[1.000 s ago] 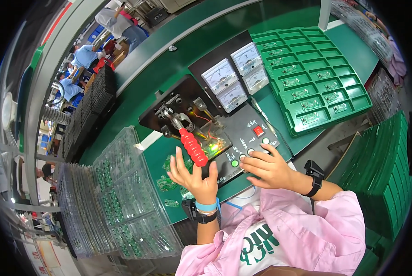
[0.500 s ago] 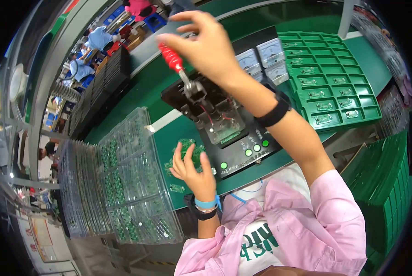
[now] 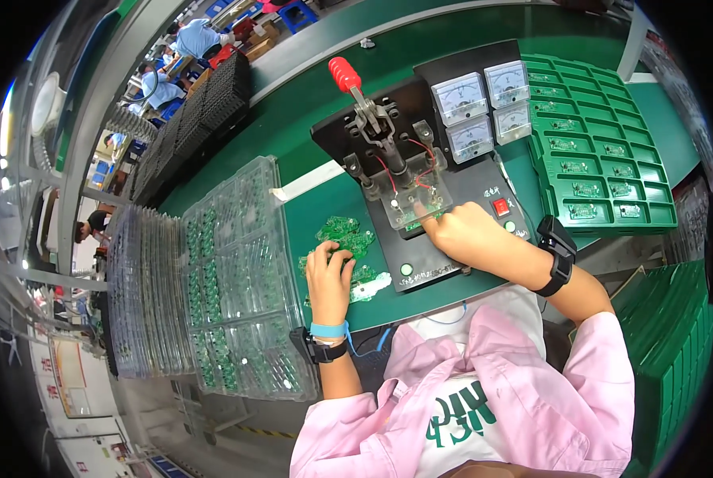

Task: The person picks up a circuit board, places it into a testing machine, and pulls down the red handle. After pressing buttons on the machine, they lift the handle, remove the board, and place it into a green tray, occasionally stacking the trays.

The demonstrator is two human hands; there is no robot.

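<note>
My right hand point(image 3: 464, 233) reaches to the front of a black test fixture point(image 3: 420, 259), its fingers bent and the fingertips partly behind a clear plate point(image 3: 432, 195). A green circuit board point(image 3: 412, 229) shows at those fingertips; whether they grip it is hidden. Above the plate, the toggle clamp's red handle point(image 3: 345, 75) points up, with nobody touching it. On the left, my left hand point(image 3: 328, 279) rests with curled fingers at a pile of small green circuit boards point(image 3: 344, 233). What lies between its fingers cannot be made out.
Clear blister trays point(image 3: 249, 271) holding green boards stand left of the pile. A green compartment tray point(image 3: 603, 151) with several boards lies at the right, beyond panel meters point(image 3: 461, 99). Stacked green trays point(image 3: 667, 342) stand lower right. Black trays point(image 3: 189, 135) lie far left.
My right hand has come down from the red handle to the fixture's front. My left hand's spread fingers have curled in at the board pile. The whole view has shifted slightly.
</note>
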